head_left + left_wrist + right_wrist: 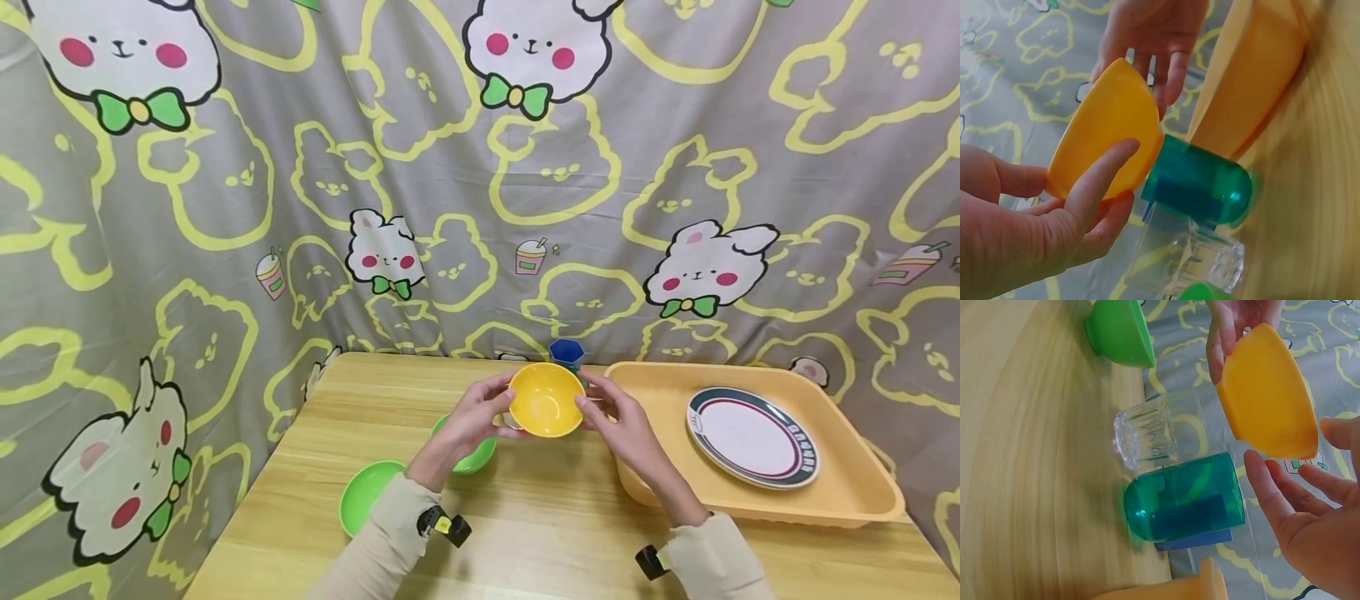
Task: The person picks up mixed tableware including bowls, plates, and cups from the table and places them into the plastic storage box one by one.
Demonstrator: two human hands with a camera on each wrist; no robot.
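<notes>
A yellow bowl (546,400) is held up over the table, its hollow facing the head camera. My left hand (474,415) grips its left side, with one finger lying along the outside in the left wrist view. My right hand (1316,500) is at the other side, fingers spread and thumb tip right at the rim. Below the bowl in the right wrist view stand a teal see-through cup (1185,497) and a clear glass (1147,434). A blue cup (567,352) shows behind the bowl in the head view.
Two green bowls (367,496) stand on the wooden table (525,533) at the left, one partly behind the left forearm. At the right, an orange tray (652,383) carries a white plate (750,437) with a dark patterned rim. A printed curtain (450,167) hangs behind.
</notes>
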